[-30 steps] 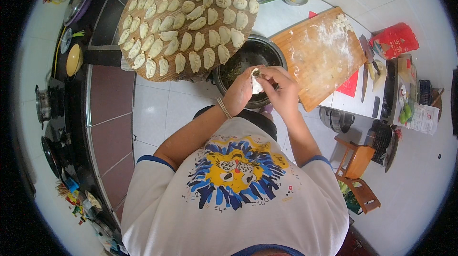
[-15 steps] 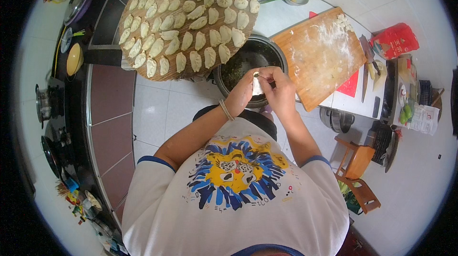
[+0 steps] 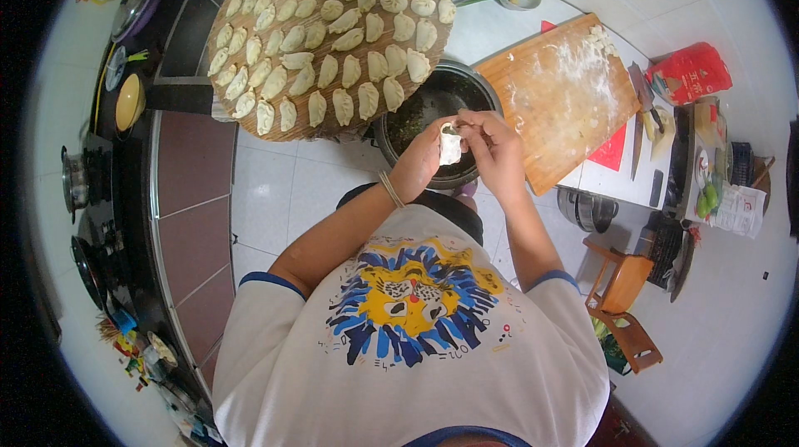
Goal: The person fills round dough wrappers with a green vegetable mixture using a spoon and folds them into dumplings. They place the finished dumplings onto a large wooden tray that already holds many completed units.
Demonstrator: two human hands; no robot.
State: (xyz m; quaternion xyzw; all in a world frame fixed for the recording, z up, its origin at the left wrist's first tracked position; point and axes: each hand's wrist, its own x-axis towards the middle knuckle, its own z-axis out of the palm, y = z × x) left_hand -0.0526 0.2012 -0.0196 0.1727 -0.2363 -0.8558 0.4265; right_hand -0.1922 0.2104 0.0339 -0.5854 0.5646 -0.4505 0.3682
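Over the metal pot of dark green filling [image 3: 404, 118], my two hands meet at a half-folded dumpling [image 3: 450, 146]. Its white wrapper is open at the top, with a little dark filling showing. My left hand [image 3: 420, 164] is closed round its left side, a pale bangle at the wrist. The fingers of my right hand [image 3: 497, 151] are bent together, pinching at the wrapper's upper right edge. Beyond the pot, a round wooden board [image 3: 241, 126] carries many folded dumplings in rows.
Right of the pot lies a floury cutting board [image 3: 541, 106] with small dough pieces at its far corner. Beside it are a cleaver [image 3: 639, 85], a long knife [image 3: 637, 147] and a red bag [image 3: 691, 72]. A small wooden chair [image 3: 624, 280] stands lower right; a dark stove counter runs along the left.
My right hand has shifted slightly right, its fingers drawn a little away from my left hand. More of the dumpling's white wrapper and open top shows.
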